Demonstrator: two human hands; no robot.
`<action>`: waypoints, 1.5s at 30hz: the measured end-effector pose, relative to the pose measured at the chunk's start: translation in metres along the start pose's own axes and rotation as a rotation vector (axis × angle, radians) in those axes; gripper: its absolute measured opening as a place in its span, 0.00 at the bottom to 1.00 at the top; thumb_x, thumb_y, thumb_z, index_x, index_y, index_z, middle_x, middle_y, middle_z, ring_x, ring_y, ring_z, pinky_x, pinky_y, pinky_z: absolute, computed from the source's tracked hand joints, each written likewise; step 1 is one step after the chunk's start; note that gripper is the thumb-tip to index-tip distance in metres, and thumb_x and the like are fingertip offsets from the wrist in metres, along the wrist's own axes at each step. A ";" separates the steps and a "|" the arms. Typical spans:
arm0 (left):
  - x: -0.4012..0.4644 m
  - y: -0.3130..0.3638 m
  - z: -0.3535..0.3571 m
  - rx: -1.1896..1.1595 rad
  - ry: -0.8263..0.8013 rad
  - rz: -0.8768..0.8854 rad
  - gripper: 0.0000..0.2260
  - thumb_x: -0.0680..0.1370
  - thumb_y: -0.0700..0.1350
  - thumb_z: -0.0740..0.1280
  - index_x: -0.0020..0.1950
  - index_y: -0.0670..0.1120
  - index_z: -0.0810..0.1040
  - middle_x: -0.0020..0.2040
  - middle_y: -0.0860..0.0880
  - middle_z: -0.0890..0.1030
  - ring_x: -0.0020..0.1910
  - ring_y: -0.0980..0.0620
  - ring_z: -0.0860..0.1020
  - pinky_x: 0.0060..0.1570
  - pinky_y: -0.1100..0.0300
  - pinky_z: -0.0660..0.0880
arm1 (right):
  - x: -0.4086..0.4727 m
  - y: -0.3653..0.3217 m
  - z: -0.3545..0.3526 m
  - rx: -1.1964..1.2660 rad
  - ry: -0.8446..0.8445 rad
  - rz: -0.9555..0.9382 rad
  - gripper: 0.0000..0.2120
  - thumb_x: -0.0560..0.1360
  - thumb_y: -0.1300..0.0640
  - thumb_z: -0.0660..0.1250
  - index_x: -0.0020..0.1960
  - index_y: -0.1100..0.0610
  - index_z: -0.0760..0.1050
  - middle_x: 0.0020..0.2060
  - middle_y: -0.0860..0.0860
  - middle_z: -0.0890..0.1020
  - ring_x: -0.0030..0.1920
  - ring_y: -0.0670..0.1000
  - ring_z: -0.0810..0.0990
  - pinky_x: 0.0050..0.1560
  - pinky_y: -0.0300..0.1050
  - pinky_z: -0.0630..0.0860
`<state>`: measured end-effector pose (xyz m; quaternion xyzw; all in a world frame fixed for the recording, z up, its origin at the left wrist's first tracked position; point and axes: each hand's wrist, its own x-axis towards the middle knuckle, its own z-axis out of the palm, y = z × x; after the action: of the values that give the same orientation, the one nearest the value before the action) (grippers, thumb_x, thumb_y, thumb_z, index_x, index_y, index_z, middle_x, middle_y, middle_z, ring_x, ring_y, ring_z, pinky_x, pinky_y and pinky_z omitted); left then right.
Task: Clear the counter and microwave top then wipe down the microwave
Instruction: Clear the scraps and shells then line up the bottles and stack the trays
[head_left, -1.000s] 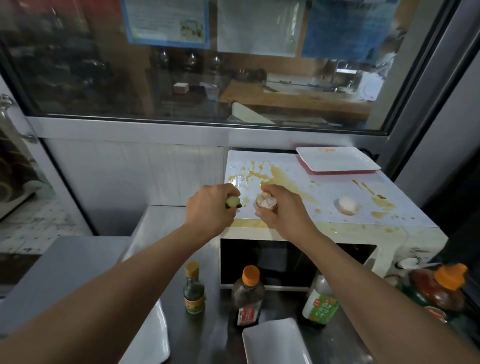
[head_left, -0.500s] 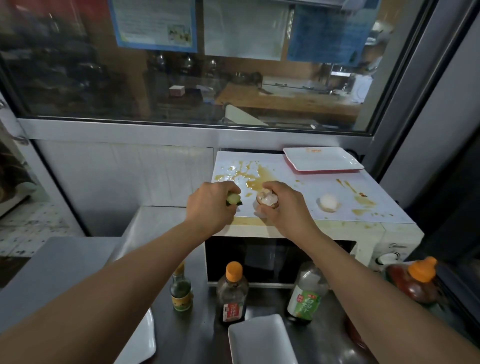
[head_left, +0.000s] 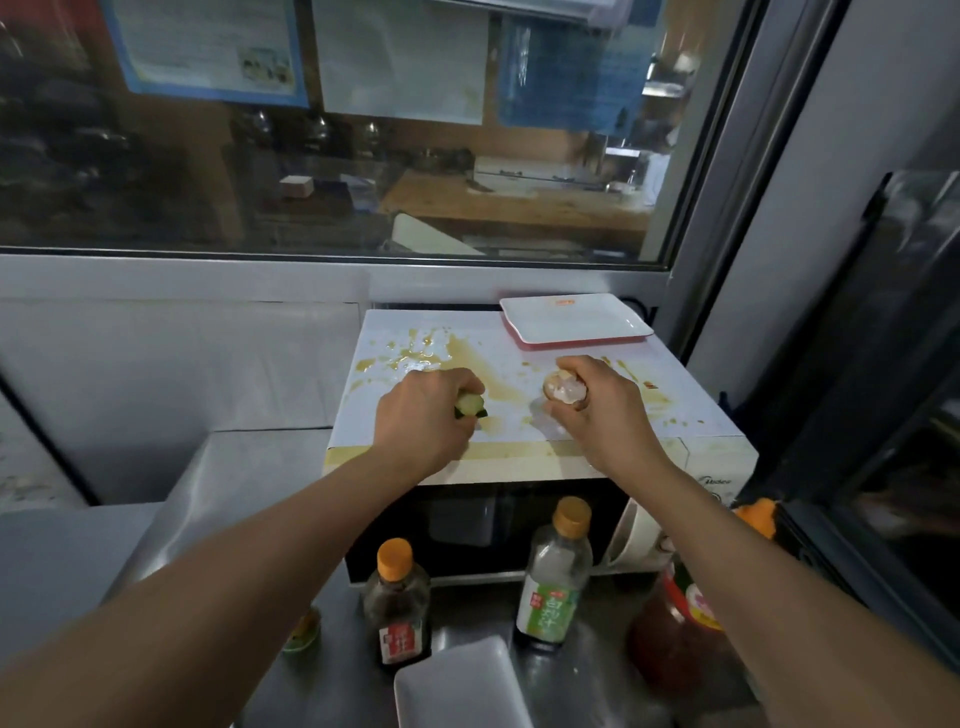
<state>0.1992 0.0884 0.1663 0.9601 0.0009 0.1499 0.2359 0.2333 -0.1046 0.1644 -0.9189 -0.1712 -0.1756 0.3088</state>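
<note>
On the white microwave (head_left: 524, 466), the top is smeared with yellow-brown sauce (head_left: 467, 358). My left hand (head_left: 423, 418) rests near its front left and pinches a small green vegetable piece (head_left: 470, 404). Toward the right of the top, my right hand (head_left: 597, 410) grips a pale brown-and-white food scrap (head_left: 565, 391). The white lump that lay there is out of sight, where my right hand is. A white plate with a red rim (head_left: 574, 318) sits at the back right of the top.
On the steel counter in front stand a dark sauce bottle (head_left: 397, 603), a clear green-label bottle (head_left: 555, 577) and a red sauce bottle (head_left: 675, 629). A white dish (head_left: 462, 686) lies at the near edge. A window wall runs behind the microwave.
My right hand has carried its scrap to the right across the microwave top, to where the white lump lay. The left hand stays put with the green piece.
</note>
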 end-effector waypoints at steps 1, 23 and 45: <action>0.003 0.003 0.003 0.002 -0.003 0.002 0.14 0.73 0.45 0.69 0.58 0.55 0.78 0.52 0.51 0.81 0.52 0.48 0.77 0.46 0.56 0.75 | 0.001 0.006 -0.002 -0.007 0.006 0.007 0.21 0.72 0.57 0.71 0.64 0.60 0.73 0.56 0.56 0.78 0.55 0.54 0.75 0.44 0.32 0.59; 0.025 0.023 0.032 0.019 0.001 0.006 0.13 0.73 0.43 0.66 0.57 0.54 0.78 0.49 0.52 0.82 0.49 0.49 0.78 0.44 0.54 0.77 | 0.007 0.048 0.012 -0.056 -0.139 0.056 0.24 0.77 0.58 0.63 0.71 0.60 0.62 0.67 0.56 0.67 0.65 0.56 0.68 0.59 0.48 0.68; 0.029 0.030 0.035 0.032 -0.018 0.000 0.15 0.73 0.43 0.66 0.58 0.55 0.78 0.50 0.51 0.82 0.49 0.48 0.79 0.44 0.54 0.77 | 0.007 0.051 0.010 -0.055 -0.120 0.059 0.23 0.74 0.61 0.66 0.68 0.55 0.66 0.61 0.55 0.72 0.63 0.56 0.69 0.57 0.48 0.68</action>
<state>0.2348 0.0484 0.1588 0.9651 0.0009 0.1413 0.2206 0.2632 -0.1357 0.1341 -0.9406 -0.1575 -0.1157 0.2775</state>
